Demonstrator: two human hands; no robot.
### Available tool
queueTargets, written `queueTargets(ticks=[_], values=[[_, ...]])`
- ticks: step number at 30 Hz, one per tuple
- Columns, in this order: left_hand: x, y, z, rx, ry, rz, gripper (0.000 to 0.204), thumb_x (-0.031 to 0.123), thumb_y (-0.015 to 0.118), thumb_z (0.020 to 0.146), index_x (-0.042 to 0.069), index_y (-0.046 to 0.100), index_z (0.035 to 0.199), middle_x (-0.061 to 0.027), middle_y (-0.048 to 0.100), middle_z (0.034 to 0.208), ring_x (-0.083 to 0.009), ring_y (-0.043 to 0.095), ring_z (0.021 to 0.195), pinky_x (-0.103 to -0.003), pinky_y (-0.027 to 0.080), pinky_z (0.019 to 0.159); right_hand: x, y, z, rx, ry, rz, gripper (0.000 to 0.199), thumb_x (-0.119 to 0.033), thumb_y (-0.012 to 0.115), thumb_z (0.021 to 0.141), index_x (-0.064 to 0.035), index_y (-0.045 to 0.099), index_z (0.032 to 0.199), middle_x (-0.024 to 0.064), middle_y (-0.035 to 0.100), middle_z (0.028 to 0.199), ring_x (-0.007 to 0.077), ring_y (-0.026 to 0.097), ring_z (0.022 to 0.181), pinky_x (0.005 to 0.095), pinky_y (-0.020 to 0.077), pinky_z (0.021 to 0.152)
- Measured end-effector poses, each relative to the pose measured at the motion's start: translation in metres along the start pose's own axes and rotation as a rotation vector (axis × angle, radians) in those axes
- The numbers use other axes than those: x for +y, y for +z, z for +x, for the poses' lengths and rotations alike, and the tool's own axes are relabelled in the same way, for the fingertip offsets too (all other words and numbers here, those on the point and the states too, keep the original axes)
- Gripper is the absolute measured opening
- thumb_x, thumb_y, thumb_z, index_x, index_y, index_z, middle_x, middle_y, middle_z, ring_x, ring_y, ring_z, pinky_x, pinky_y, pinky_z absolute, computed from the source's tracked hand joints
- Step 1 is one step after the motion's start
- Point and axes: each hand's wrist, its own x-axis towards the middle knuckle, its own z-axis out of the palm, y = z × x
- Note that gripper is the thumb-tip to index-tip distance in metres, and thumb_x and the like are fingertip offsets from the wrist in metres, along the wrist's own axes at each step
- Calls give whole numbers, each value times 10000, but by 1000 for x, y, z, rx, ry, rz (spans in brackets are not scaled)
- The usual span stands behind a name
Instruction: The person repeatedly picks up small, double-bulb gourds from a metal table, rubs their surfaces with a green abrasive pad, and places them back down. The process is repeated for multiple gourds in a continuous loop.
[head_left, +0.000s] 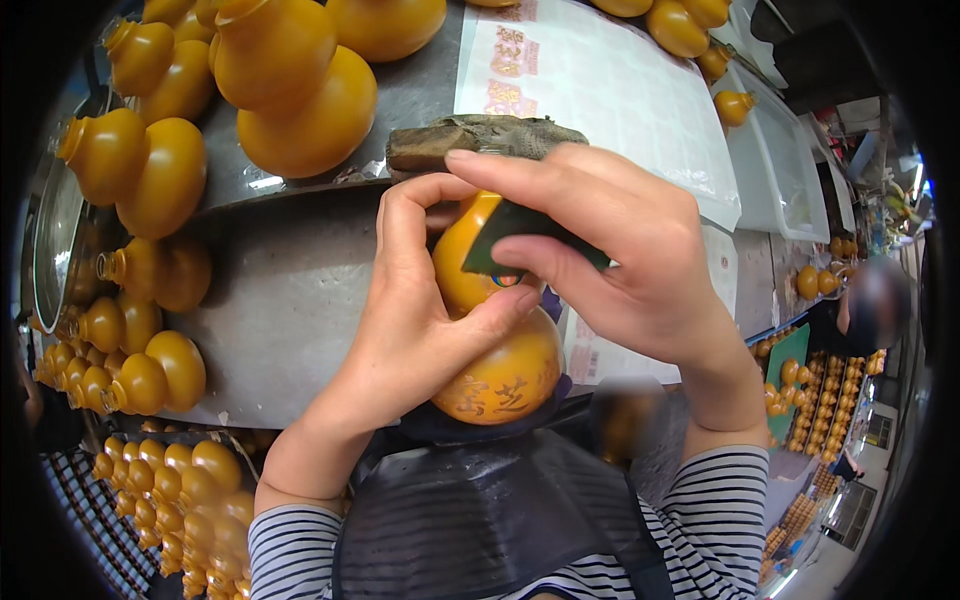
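Observation:
A yellow-orange gourd-shaped bottle (512, 365) with dark characters on its lower bulb is tilted in front of me, close to my apron. My left hand (420, 290) wraps round its upper bulb, thumb across the waist. My right hand (625, 240) pinches a dark green flat piece (540, 240) between thumb and fingers, its edge against the upper bulb. A small bright-coloured mark shows just below that edge. The bottle's neck is largely hidden by my fingers.
Just beyond my hands lies a worn wooden block (430, 147) with rough cloth on it. White sheets of red-and-gold stickers (610, 90) cover the table's right part. Several similar bottles (305, 110) stand at left. A clear plastic bin (775, 160) sits at right, with a person (880, 310) beyond.

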Motion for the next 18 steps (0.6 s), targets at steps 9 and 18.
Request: queueTargets(ticks=[9,18], values=[[5,-1,-1,-15,-64,-12,718,213,797,732,-9,378,1272,-138,419,1192,-252,465,1088,-362,413,961,8,11,8,76,-80,-147,464,45,732,685,-45,667,1135,100,638,805,232,613,689,313,500,615],[0,1,-1,-7,-26,-65,701,203,798,739,12,380,1268,-142,418,1193,-256,467,1114,-368,424,964,0,0,9,36,-84,-119,420,38,723,709,-33,666,1119,98,639,816,224,620,710,299,497,641]])
